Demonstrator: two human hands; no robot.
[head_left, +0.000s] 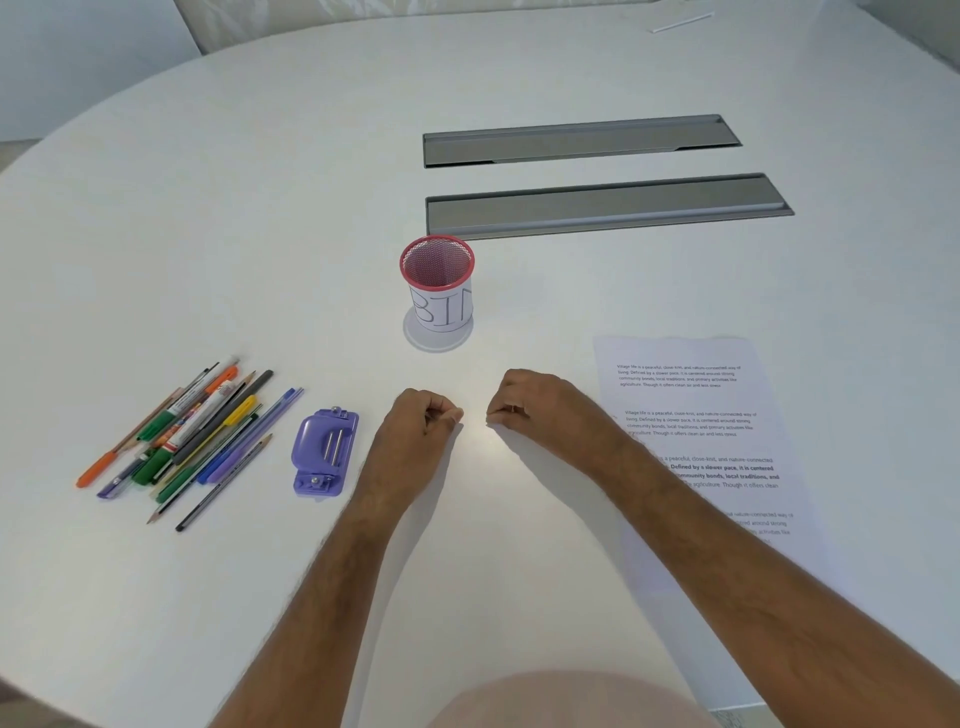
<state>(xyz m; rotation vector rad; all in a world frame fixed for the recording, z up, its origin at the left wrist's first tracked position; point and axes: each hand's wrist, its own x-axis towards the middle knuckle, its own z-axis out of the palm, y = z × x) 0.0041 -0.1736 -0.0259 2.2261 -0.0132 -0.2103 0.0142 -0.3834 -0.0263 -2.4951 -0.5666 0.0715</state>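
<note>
My left hand (423, 421) and my right hand (530, 402) rest side by side on the white table (260, 208), fingers curled in, nothing visible in either. Just beyond them stands a red mesh cup (437, 283) wrapped in a paper label reading "BIN", upright on a round coaster. A purple hole punch (322, 452) lies to the left of my left hand. Further left is a loose pile of pens and pencils (192, 436). A printed sheet of paper (696, 441) lies under my right forearm.
Two long grey metal cable flaps (582, 140) (608, 205) are set flush into the table behind the cup. The table's curved edge runs along the left and near side. A thin white stick (680, 23) lies at the far right.
</note>
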